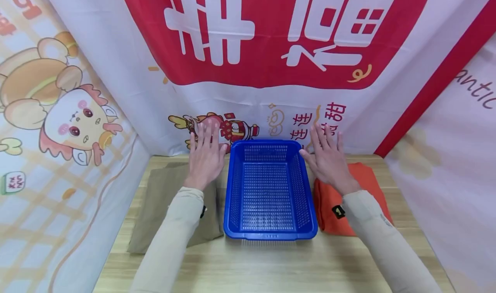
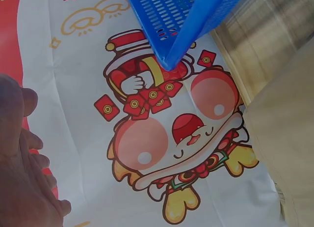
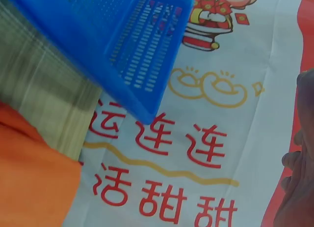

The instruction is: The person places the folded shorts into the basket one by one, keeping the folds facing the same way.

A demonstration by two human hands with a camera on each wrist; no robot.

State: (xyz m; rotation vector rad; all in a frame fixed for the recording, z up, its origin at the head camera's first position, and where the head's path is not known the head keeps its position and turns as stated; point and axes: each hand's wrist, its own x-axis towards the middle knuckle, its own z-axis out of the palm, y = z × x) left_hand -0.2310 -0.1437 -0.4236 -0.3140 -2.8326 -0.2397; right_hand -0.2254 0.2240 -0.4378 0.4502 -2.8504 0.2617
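Note:
A blue plastic basket (image 1: 227, 198) with perforated walls and bottom stands in the middle of the table, nothing inside it. My left hand (image 1: 206, 155), fingers straight and spread, is held above the far part of a folded grey-brown cloth (image 1: 155, 211), left of the basket. On the other side my right hand (image 1: 328, 159) is likewise spread, above a folded orange cloth (image 1: 368, 181). Both hands hold nothing. In the left wrist view the fingers (image 2: 34, 163) appear at the left edge; in the right wrist view the fingers (image 3: 292, 163) appear at the right edge.
The wooden table (image 1: 267, 267) extends in front of the basket. Behind it hangs a white and red printed cloth backdrop (image 1: 271, 73), close to the basket's far rim. Printed sheets (image 1: 50, 189) also stand along the left and right sides.

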